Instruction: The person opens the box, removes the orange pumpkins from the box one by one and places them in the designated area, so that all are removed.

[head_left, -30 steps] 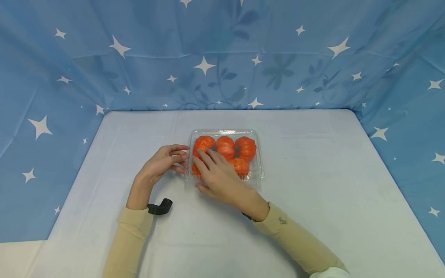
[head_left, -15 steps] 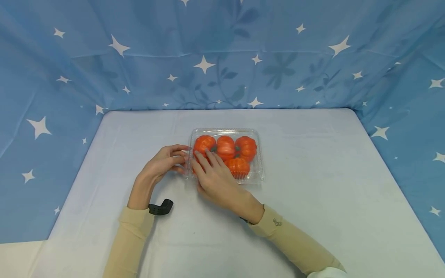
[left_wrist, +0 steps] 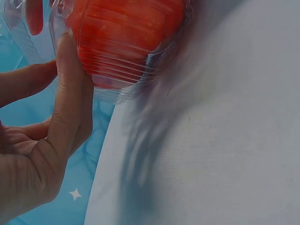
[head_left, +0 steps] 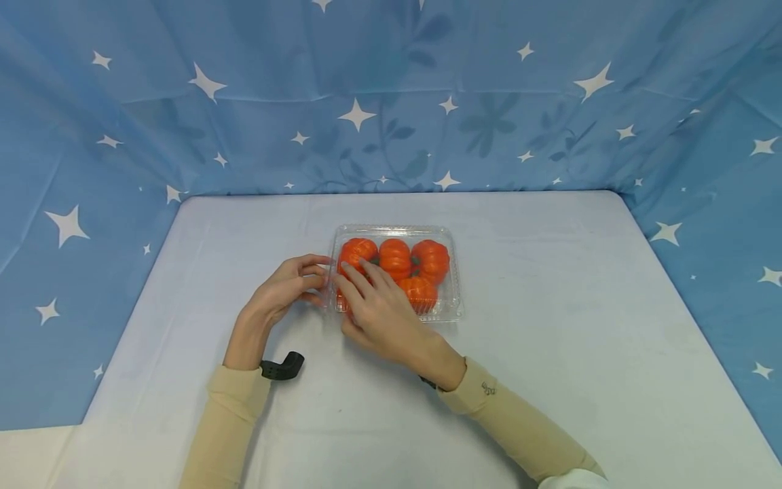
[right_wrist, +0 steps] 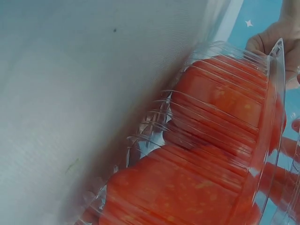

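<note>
A clear plastic clamshell box (head_left: 453, 309) holds several red-orange, ribbed, pumpkin-shaped pieces (head_left: 394, 258) with green stems. At the box's left edge is my left hand (head_left: 282, 288). In the left wrist view, its thumb (left_wrist: 68, 70) touches the rim, with another finger on the far side of that edge. My right hand (head_left: 385, 316) rests over the front left part of the box, fingers stretched forward, and covers most of one piece. The right wrist view shows the ribbed side wall (right_wrist: 215, 112) close up; whether the lid is fully down cannot be told.
The box stands on a table with a white cloth (head_left: 550, 305). Blue curtain fabric (head_left: 391, 149) with white stars and leaf shapes hangs behind the table and on both sides. A black strap (head_left: 284, 367) is on the left wrist.
My right hand has shifted slightly left and its fingers have drawn closer together over the box. My left hand has stayed at the left edge, and the box has hardly moved.
</note>
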A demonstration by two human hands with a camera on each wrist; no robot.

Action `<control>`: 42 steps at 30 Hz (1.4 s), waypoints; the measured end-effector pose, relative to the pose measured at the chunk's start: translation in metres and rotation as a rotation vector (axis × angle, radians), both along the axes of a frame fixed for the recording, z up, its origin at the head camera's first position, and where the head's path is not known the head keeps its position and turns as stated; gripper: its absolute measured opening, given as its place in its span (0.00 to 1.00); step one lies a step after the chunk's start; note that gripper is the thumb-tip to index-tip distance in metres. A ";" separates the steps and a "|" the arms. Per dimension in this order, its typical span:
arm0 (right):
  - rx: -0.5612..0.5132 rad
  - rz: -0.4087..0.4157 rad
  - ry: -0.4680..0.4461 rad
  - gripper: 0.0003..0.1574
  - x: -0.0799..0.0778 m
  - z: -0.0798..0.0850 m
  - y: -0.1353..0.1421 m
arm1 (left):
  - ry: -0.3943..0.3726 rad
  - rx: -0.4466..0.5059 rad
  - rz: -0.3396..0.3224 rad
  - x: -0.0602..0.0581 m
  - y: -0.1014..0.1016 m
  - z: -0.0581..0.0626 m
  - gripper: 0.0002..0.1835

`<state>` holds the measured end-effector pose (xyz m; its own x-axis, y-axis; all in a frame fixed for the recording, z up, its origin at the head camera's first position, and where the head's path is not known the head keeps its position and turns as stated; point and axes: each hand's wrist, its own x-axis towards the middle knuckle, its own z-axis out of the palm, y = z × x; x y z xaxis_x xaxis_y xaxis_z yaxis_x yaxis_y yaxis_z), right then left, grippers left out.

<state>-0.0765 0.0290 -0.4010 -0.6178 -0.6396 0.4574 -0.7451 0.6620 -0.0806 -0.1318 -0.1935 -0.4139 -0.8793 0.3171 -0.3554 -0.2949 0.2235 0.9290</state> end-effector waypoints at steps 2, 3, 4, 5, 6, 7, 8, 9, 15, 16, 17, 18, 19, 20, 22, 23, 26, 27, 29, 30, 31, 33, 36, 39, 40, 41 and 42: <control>-0.005 0.003 0.008 0.32 0.000 -0.001 0.000 | 0.003 0.006 0.004 0.000 0.001 0.000 0.28; -0.005 0.003 0.015 0.32 0.000 -0.002 0.000 | 0.005 0.008 0.006 0.000 0.001 -0.001 0.28; -0.007 0.005 0.017 0.32 0.000 -0.002 0.000 | 0.007 0.009 0.009 0.001 0.001 -0.001 0.28; -0.007 0.005 0.022 0.32 0.000 -0.003 -0.001 | 0.009 0.010 0.011 0.001 0.002 -0.001 0.28; -0.007 0.006 0.025 0.31 0.000 -0.003 -0.001 | 0.011 0.011 0.013 0.001 0.002 -0.001 0.28; -0.007 0.007 0.028 0.32 0.000 -0.003 -0.001 | 0.012 0.011 0.014 0.001 0.002 -0.002 0.28; -0.004 0.007 0.032 0.31 0.000 -0.003 -0.001 | 0.014 0.008 0.016 0.001 0.003 -0.001 0.28; 0.000 0.006 0.036 0.31 0.001 -0.003 -0.001 | 0.015 0.007 0.019 0.001 0.003 -0.001 0.28; 0.027 -0.003 0.039 0.32 0.001 -0.003 0.000 | 0.030 -0.015 0.008 0.000 0.004 -0.001 0.26; 0.030 -0.004 0.034 0.32 0.001 -0.003 0.001 | 0.031 -0.021 0.006 0.000 0.004 -0.001 0.25; 0.030 -0.003 0.029 0.33 0.002 -0.003 0.001 | 0.031 -0.026 0.003 0.000 0.005 -0.001 0.24; 0.029 -0.004 0.022 0.33 0.002 -0.003 0.002 | 0.030 -0.032 -0.003 0.000 0.005 -0.001 0.23; 0.031 -0.005 0.013 0.33 0.002 -0.003 0.003 | 0.031 -0.036 -0.007 0.000 0.005 -0.001 0.23; 0.033 -0.005 0.007 0.34 0.003 -0.003 0.003 | 0.032 -0.039 -0.012 0.000 0.005 -0.001 0.23; 0.035 -0.005 -0.004 0.34 0.003 -0.003 0.005 | 0.029 -0.040 -0.015 0.000 0.006 -0.001 0.22; 0.038 -0.008 -0.007 0.34 0.003 -0.004 0.006 | 0.028 -0.040 -0.015 0.000 0.005 -0.002 0.22; 0.051 -0.010 -0.016 0.34 0.003 -0.003 0.008 | 0.033 -0.039 -0.013 0.001 0.005 -0.002 0.22; 0.053 -0.010 -0.020 0.34 0.003 -0.003 0.009 | 0.033 -0.039 -0.008 0.001 0.005 -0.002 0.22; 0.057 -0.010 -0.026 0.35 0.003 -0.004 0.011 | 0.035 -0.041 -0.005 0.002 0.005 -0.002 0.22; 0.060 -0.009 -0.029 0.36 0.003 -0.004 0.013 | 0.036 -0.042 -0.007 0.002 0.005 -0.001 0.22; 0.064 -0.010 -0.032 0.36 0.003 -0.004 0.015 | 0.035 -0.042 -0.004 0.002 0.005 -0.002 0.21; 0.066 -0.010 -0.035 0.36 0.003 -0.004 0.018 | 0.037 -0.041 -0.008 0.002 0.005 -0.001 0.22; 0.068 -0.016 -0.028 0.36 0.003 -0.005 0.025 | 0.035 -0.042 -0.015 0.002 0.005 -0.002 0.23; 0.061 -0.019 -0.018 0.35 0.004 -0.005 0.032 | 0.030 -0.050 -0.017 0.001 0.004 -0.003 0.23; 0.059 -0.019 -0.016 0.36 0.004 -0.005 0.035 | 0.030 -0.053 -0.016 0.001 0.004 -0.003 0.23; 0.060 -0.019 -0.016 0.36 0.004 -0.005 0.037 | 0.030 -0.054 -0.016 0.001 0.004 -0.004 0.23; 0.061 -0.021 -0.019 0.36 0.004 -0.006 0.040 | 0.031 -0.056 -0.015 0.001 0.004 -0.004 0.23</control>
